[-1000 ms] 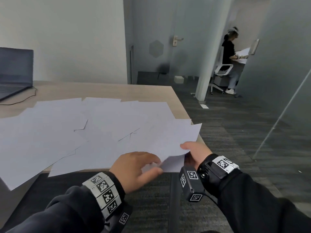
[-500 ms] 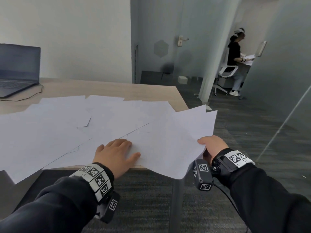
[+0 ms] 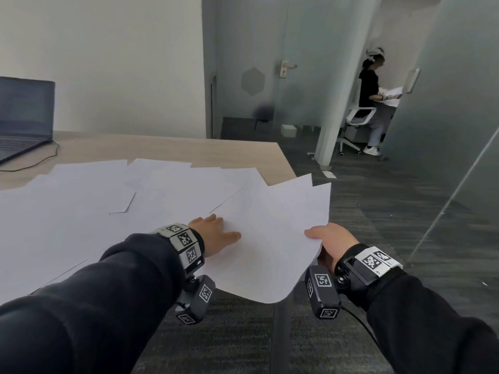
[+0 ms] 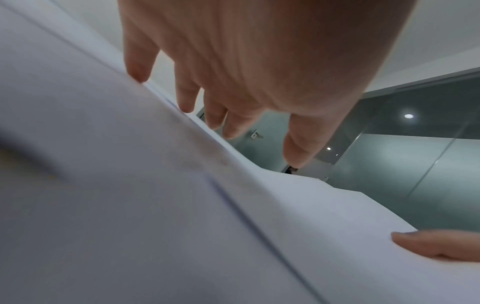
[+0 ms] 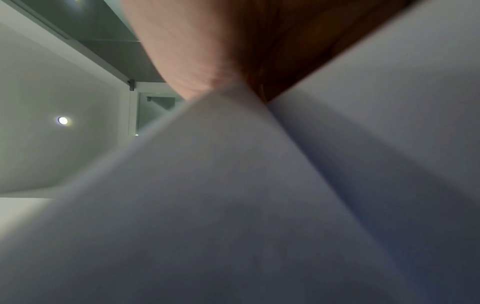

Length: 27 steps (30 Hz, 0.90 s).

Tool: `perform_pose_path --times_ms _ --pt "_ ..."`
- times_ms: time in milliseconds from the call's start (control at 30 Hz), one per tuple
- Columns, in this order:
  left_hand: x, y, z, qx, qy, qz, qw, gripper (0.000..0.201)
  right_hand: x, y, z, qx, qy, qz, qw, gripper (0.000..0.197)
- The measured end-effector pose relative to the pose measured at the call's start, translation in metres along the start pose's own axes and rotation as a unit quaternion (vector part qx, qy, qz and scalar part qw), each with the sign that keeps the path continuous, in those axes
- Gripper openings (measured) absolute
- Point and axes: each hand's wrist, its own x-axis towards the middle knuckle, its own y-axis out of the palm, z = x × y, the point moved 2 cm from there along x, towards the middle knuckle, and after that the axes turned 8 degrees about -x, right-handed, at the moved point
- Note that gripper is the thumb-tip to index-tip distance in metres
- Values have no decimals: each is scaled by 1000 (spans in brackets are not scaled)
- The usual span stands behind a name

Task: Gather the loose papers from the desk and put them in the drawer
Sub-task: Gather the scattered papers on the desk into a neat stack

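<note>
Several loose white papers (image 3: 89,211) lie spread over the wooden desk (image 3: 167,149). My right hand (image 3: 328,238) pinches a few sheets (image 3: 280,230) at their right edge, thumb on top, and holds them past the desk's right corner. The held sheets (image 5: 233,195) fill the right wrist view under my palm. My left hand (image 3: 216,234) lies flat on the sheets with straight fingers (image 4: 187,96) spread on the paper (image 4: 130,195). No drawer is in view.
An open laptop (image 3: 24,117) with a cable sits at the desk's far left. Dark carpet (image 3: 378,211) lies beyond the desk's right edge. A glass partition (image 3: 459,130) stands at right. Another person (image 3: 372,98) stands by a white chair in the far doorway.
My right hand lifted the pinched sheets up and to the right, off the desk corner. My left hand let go of the paper edge, flattened and slid forward over the sheets.
</note>
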Motion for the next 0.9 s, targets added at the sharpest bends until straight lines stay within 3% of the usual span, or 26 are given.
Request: perform_pose_path --times_ms 100,300,633,800,900 --pt "-1 5 -2 8 2 1 1000 84 -3 -2 3 30 2 4 1000 50" --pt "-23 16 13 22 27 -3 999 91 1 -6 5 37 -10 -3 999 7" --pt "-50 24 33 -58 106 -26 992 65 -8 -2 7 32 3 -5 999 9" --pt "-53 31 44 -45 65 -55 995 83 -11 0 6 45 37 -23 998 32" --pt "-54 35 47 -9 54 -53 997 86 -12 1 5 46 47 -22 998 24"
